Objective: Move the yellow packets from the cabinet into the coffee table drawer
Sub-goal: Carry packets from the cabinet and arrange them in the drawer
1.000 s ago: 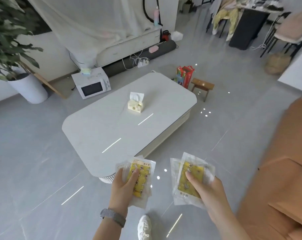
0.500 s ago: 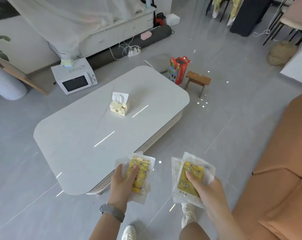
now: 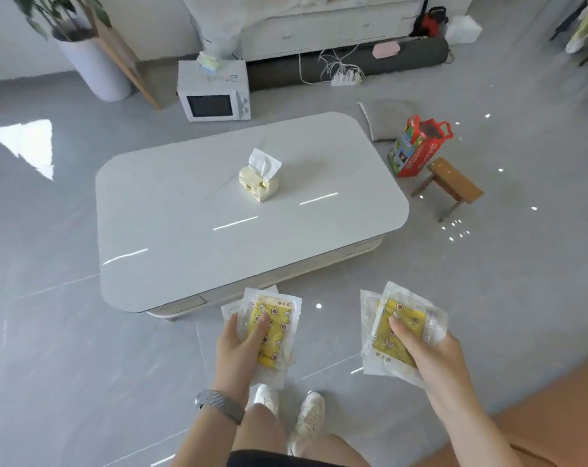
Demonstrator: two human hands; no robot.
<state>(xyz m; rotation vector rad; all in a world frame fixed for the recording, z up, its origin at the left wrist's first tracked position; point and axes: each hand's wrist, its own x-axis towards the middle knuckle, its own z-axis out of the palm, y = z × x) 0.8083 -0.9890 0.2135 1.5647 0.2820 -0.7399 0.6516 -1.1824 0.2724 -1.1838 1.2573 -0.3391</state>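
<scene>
While both hands hang over the grey tiled floor [image 3: 84,332] just in front of the coffee table [image 3: 185,230], each one grips its own small stack of yellow packets. Left hand [image 3: 240,348]: thumb pressed across the printed yellow face, fingers curled beneath, holding the left stack of yellow packets [image 3: 272,332], whose clear wrappers fan out slightly; a grey woven watch band [image 3: 220,406] sits on that wrist. Right hand [image 3: 430,355]: thumb laid on top, fingers wrapped under the crinkled clear edge, holding the right stack of yellow packets [image 3: 392,328], tilted a little to the right. The two stacks are apart from each other, and both are near the table's front edge, below which a pale drawer front [image 3: 185,303] shows, closed as far as can be seen. On the white tabletop stands a yellow tissue pack [image 3: 259,183] with a tissue sticking up. Beyond the table a white microwave [image 3: 215,96] sits on the floor, and to the right stand a red shopping bag [image 3: 417,146] and a small wooden stool [image 3: 454,180], close together. White sneakers [image 3: 306,416] show below the hands, and an orange sofa [image 3: 555,416] fills the lower right corner
</scene>
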